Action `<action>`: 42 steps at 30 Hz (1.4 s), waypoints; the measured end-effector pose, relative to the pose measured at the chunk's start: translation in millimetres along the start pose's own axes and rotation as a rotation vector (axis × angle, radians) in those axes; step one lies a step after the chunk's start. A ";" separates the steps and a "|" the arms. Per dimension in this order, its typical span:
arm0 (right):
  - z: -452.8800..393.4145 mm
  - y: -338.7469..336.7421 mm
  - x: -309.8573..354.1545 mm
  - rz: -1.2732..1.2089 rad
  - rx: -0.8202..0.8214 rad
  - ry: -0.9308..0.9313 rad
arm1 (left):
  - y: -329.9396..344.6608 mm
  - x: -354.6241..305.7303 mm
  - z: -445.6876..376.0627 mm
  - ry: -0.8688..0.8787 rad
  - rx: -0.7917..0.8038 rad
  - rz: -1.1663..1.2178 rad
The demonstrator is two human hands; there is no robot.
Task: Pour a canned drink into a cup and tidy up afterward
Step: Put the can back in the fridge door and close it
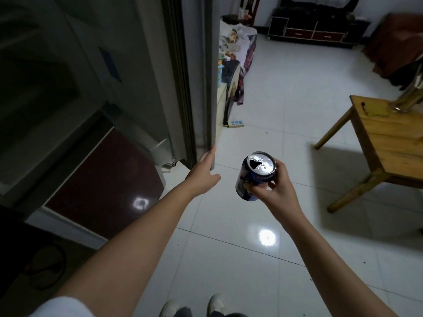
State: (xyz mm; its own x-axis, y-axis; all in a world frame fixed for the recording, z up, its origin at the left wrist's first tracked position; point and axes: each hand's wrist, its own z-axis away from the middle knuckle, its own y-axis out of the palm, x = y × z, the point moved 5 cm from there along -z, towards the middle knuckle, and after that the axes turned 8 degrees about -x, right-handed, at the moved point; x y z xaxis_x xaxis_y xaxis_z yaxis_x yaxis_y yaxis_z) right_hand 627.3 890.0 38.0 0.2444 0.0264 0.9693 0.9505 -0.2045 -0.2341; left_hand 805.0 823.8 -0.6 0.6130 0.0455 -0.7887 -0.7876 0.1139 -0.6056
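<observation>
Now an opened can (256, 176) is gripped at frame centre.
It is wrapped by the right hand (273, 188); the left hand (203, 171), fingers extended together, is pressed against the door edge (209, 88).

At the left of the frame a grey fridge door (201, 88) stands open before me. A wooden table (389, 143) sits at the right edge on glossy white floor tiles (274, 99), a dark cabinet (313, 30) along the top, my shoes (194, 305) at the bottom.

Dim left side; glare spots on glossy floor (266, 236); table (389, 143) blurred, edges warped.
</observation>
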 end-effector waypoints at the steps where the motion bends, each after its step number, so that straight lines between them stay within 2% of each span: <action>1: -2.6 -4.5 -0.8 -0.004 -0.015 0.005 | 2.8 -3.6 -6.6 0.008 0.009 0.004; 7: -17.2 -24.1 -5.3 -0.021 -0.090 0.035 | 10.8 -22.8 -41.0 0.015 0.044 -0.007; 12: -31.1 -27.4 -7.2 -0.016 -0.098 0.038 | 5.1 -36.4 -53.8 0.064 -0.009 -0.029; 14: -36.3 -25.1 -8.0 -0.024 -0.084 0.033 | -2.6 -36.8 -52.6 0.104 -0.118 -0.033; 19: -47.6 -8.9 -4.6 -0.030 -0.009 0.019 | -47.0 -18.2 -33.8 0.279 -0.588 -0.106; 22: -53.2 4.6 -1.3 -0.032 0.026 0.011 | -69.9 11.6 -33.5 0.240 -0.677 -0.236; 25: -57.5 18.3 4.5 -0.028 0.045 -0.004 | -85.7 45.5 -41.9 0.081 -0.568 -0.461; 27: -60.9 29.0 8.7 -0.023 0.060 -0.011 | -92.0 63.9 -47.4 0.045 -0.479 -0.576; 32: -68.4 57.7 23.7 -0.044 0.043 -0.022 | -100.0 81.2 -59.4 0.126 -0.361 -0.692; 42: -85.2 103.0 56.2 -0.075 -0.011 -0.061 | -105.8 84.3 -83.6 0.296 -0.259 -0.782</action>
State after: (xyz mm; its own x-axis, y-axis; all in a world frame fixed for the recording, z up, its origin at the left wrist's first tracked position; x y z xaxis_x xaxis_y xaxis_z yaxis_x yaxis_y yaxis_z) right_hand 722.6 787.0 74.8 0.1843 0.1016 0.9776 0.9645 -0.2101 -0.1600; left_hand 934.8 732.6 -11.9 0.9704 -0.2148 -0.1107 -0.1597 -0.2263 -0.9609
